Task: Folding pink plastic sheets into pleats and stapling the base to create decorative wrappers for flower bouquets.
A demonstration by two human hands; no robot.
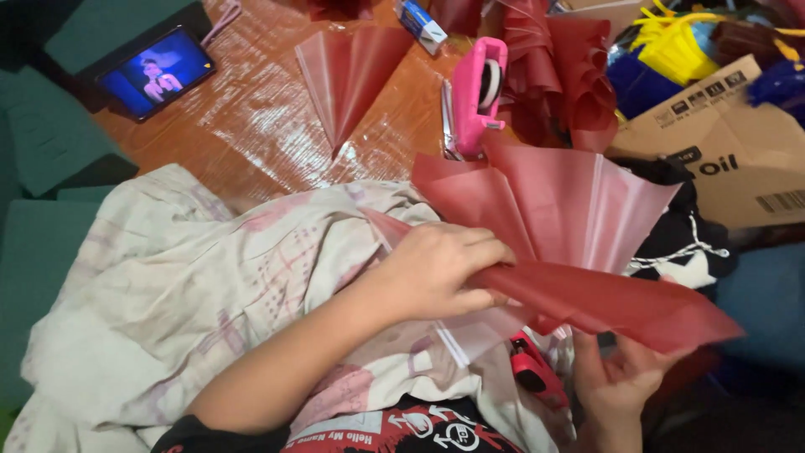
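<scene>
My left hand [440, 268] pinches the gathered base of a fan-folded red translucent wrapping sheet [570, 210], which spreads up and to the right. My right hand [620, 377] is under the lower red fold [612, 306], fingers curled up against it from below. A small red tool [532, 369] lies on my lap between the two hands, partly hidden. A second folded red sheet [348, 71] lies flat on the plastic-covered wooden table [243, 126].
A pink tape dispenser [478, 92] stands on the table by more red sheets [562, 67]. A phone showing video [155, 71] sits at far left. A cardboard box [729, 143], yellow and blue items [671, 46], and a pale patterned cloth [184, 285] surround me.
</scene>
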